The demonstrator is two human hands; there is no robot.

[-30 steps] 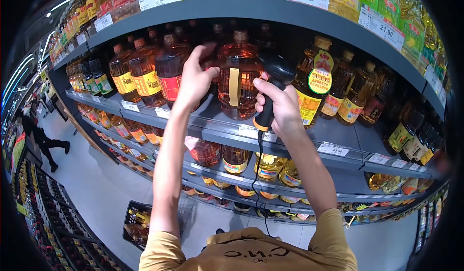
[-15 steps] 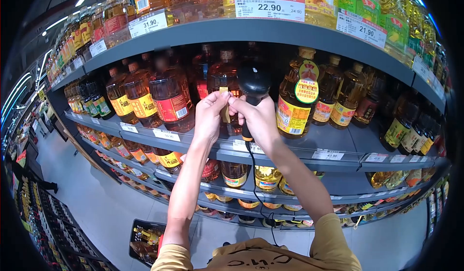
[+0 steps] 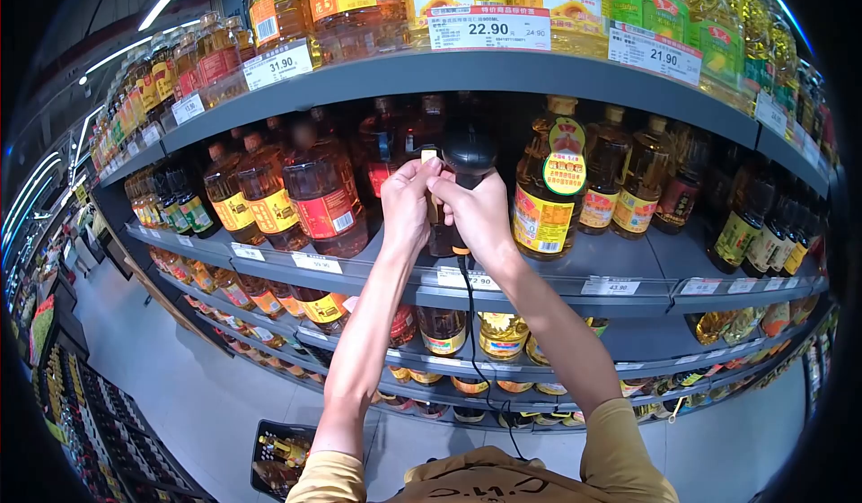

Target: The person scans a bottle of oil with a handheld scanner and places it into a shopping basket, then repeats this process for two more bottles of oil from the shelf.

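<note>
A black handheld barcode scanner (image 3: 470, 149) is in my right hand (image 3: 483, 220), its handle pointing down and its cord hanging below. My left hand (image 3: 409, 205) pinches a small yellowish strip (image 3: 429, 155) beside the scanner. The thumbs of both hands meet at this strip, and its lower part is mostly behind the fingers. Behind the hands, on the middle shelf, dark oil bottles are partly covered. To the right stands an oil bottle (image 3: 545, 207) with a yellow label and a round green-edged neck tag (image 3: 565, 166).
A large red-labelled oil bottle (image 3: 323, 193) stands left of my hands. Price tags line the shelf edge (image 3: 539, 293). The upper shelf edge (image 3: 503, 70) juts out above the hands. On the floor, a black basket (image 3: 260, 454) holds bottles. The scanner cord (image 3: 474, 350) hangs past the lower shelves.
The view has shifted slightly. My left hand has moved right, closer against my right hand, and both still hold the same things.
</note>
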